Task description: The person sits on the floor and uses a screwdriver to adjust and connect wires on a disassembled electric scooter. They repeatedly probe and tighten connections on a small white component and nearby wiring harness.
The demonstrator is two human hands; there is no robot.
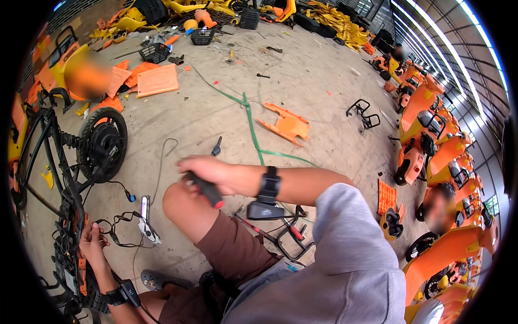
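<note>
My right hand is closed round a thick dark tool handle with a red end, above my bent knee; the tool's other end is hidden. Low on the left, my left hand has its fingers curled beside the black scooter frame. A looped black cable lies close to its fingertips, and whatever those fingers hold is too small to make out. The frame carries a rear wheel with a black tyre. On the floor beside the cable is a white and silver object.
A black and blue connector, a green strap and an orange panel lie ahead. Black bent tubing with red parts is by my right thigh. Orange scooters line the right side; yellow parts are heaped at the back.
</note>
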